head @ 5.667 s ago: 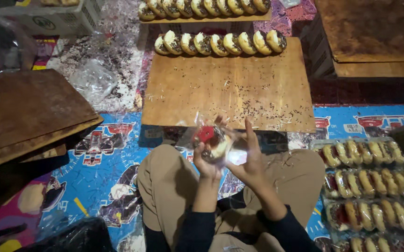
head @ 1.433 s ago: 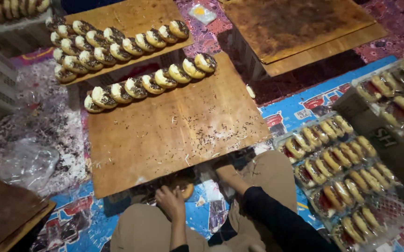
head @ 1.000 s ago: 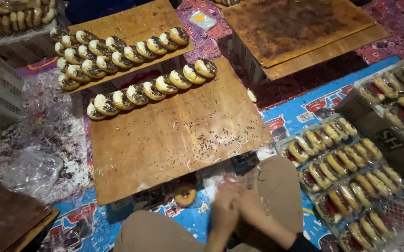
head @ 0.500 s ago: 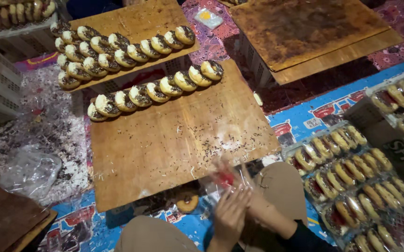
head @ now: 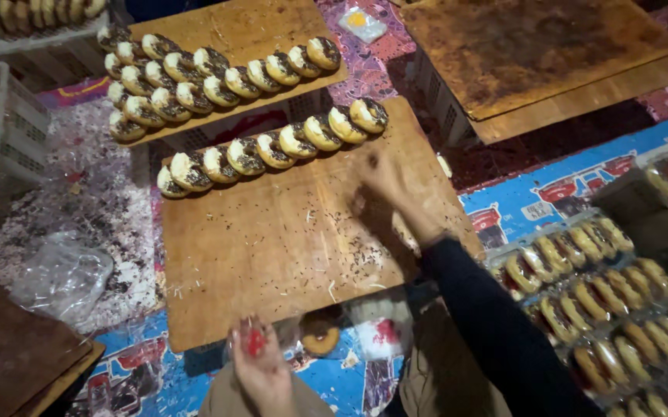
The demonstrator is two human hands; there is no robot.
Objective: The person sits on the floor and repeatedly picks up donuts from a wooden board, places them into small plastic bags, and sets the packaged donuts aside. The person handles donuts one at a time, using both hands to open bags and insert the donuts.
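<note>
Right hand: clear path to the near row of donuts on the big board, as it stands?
Probably yes. The right hand hovers over the board, just short of the near row of donuts; only bare, crumb-strewn wood lies between. The left hand stays low, out of the way.

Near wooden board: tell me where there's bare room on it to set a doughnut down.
The near wooden board is bare across its middle and left, between the doughnut row along its far edge and its near edge. The right hand covers the right part. The far board is crowded with doughnuts along its front.
</note>
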